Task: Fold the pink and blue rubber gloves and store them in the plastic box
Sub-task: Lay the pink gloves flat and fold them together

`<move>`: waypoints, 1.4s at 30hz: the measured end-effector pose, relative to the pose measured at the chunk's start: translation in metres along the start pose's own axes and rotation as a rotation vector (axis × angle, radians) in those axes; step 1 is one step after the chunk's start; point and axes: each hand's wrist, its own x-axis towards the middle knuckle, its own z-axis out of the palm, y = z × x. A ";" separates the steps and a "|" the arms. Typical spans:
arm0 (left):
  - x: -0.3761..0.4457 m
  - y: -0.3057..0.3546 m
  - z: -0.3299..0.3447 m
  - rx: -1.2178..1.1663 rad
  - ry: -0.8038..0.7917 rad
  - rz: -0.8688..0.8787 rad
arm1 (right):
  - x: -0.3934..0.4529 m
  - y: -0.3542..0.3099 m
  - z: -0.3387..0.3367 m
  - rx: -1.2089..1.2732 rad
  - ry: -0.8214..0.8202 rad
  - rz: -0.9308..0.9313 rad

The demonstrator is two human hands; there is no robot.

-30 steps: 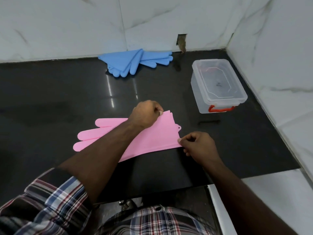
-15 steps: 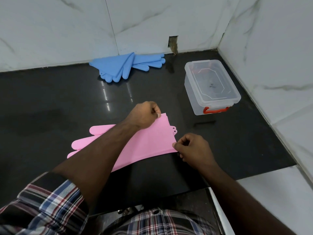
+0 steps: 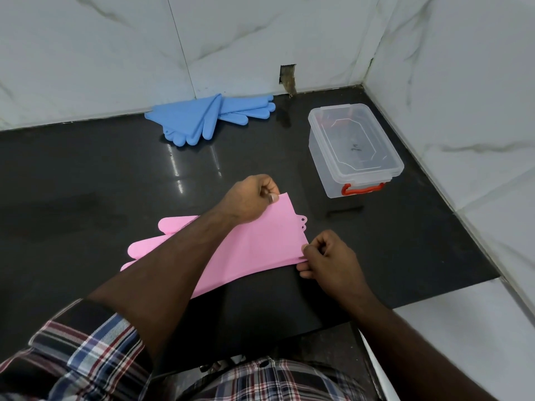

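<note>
Pinching the pink gloves at both cuff corners: left hand on the far corner, right hand on the near one, so the stacked cuffs stay square for the fold. They lie flat on the black counter, fingers toward 9 o'clock. Blue gloves wait at 12 against the wall. Plastic box sits at 2 o'clock, lid on, red latch facing me; I reckon it needs opening first.

Pink rubber gloves flat on countertop, cuff rightward, blue rubber gloves by wall, lidded clear plastic box right
</note>
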 end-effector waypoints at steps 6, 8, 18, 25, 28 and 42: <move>0.003 0.000 0.010 0.148 -0.007 -0.061 | 0.003 0.004 -0.004 0.091 -0.036 0.026; 0.002 0.002 0.012 0.158 -0.004 -0.072 | 0.003 0.006 -0.005 0.110 -0.042 0.035; -0.004 -0.001 0.016 0.167 0.038 -0.098 | 0.009 0.008 -0.009 -0.388 0.053 -0.143; -0.011 0.006 0.018 0.266 0.051 -0.142 | 0.014 0.003 -0.008 -0.449 0.021 -0.138; -0.011 0.008 0.020 0.237 0.055 -0.144 | 0.018 0.000 -0.008 -0.441 0.018 -0.152; -0.035 0.000 -0.015 -0.222 0.116 -0.034 | 0.045 -0.036 -0.009 -0.078 -0.038 -0.194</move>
